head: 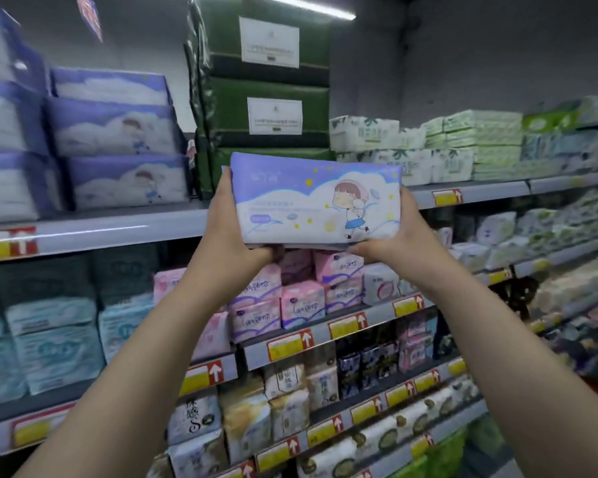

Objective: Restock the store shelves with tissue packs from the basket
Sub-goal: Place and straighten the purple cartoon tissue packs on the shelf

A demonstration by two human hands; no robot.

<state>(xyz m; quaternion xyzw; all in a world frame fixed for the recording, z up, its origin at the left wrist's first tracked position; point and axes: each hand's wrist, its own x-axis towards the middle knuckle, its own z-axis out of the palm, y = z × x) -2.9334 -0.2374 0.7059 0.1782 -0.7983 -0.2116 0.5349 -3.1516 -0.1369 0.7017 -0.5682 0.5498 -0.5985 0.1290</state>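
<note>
Before top shelf edge (173,224): left hand (230,232), right hand (399,232) grip tissue pack (316,198)

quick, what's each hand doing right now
Left hand: holding the left end of the tissue pack.
Right hand: holding the pack's right end.

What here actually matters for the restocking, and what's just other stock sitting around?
In the job: purple tissue pack, held by left hand and right hand; matching purple stack on the top shelf.
Just around: dark green packs, pink packs, pale green packs, light blue packs.
</note>
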